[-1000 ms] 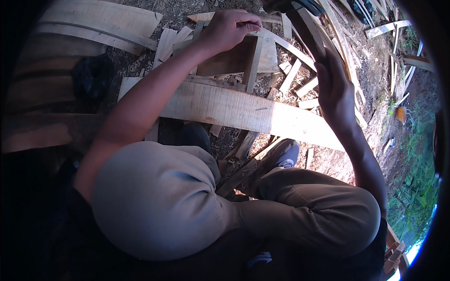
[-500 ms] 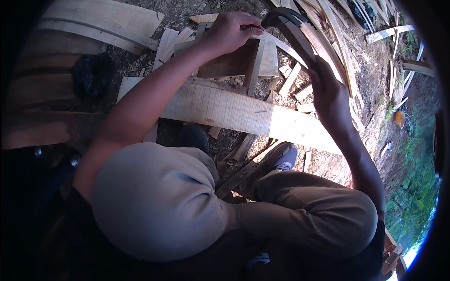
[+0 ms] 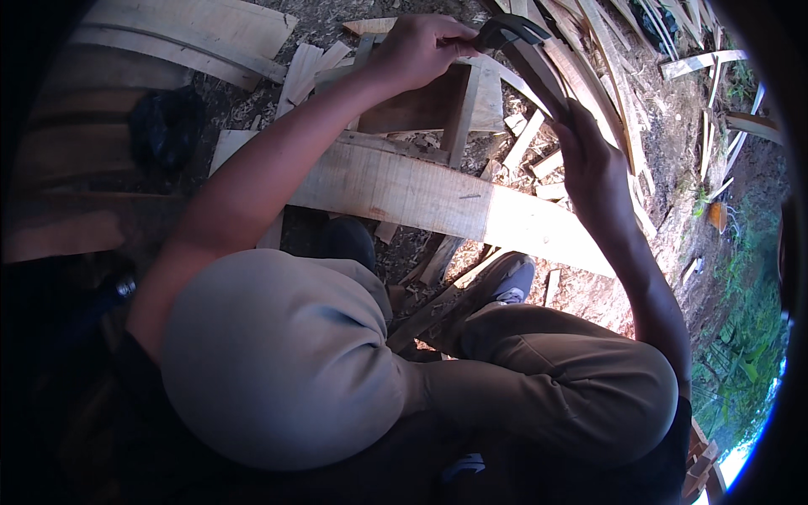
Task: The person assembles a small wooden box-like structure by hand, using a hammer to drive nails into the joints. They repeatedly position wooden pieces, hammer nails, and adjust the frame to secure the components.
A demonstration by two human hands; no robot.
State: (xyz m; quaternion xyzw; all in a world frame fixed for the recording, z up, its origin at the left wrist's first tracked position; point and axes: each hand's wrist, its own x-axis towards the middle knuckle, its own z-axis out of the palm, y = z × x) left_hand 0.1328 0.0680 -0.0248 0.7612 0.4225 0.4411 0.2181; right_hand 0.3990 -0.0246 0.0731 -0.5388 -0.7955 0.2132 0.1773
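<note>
In my right hand (image 3: 593, 156) is a claw hammer (image 3: 532, 71), gripped low on its handle, with its dark head up by the fingertips of my left hand (image 3: 421, 52). The left thumb and fingers are pinched together; whatever lies between them is too small to make out. Below that hand stands a box-like wooden frame (image 3: 459, 118) with a dark inside, partly covered by my left forearm. A long pale plank (image 3: 396, 185) crosses in front of the frame, between my two forearms.
Wide boards (image 3: 185, 38) lie at the far left, near a black plastic bag (image 3: 167, 126). Long thin wood strips (image 3: 619, 109) are heaped at the far right. Offcuts (image 3: 526, 139) and shavings litter the ground. My shoe (image 3: 509, 282) is close behind the plank.
My left fingertips and the hammer head have shifted very slightly to the right in view. Both hands keep their hold, and the plank and frame look the same.
</note>
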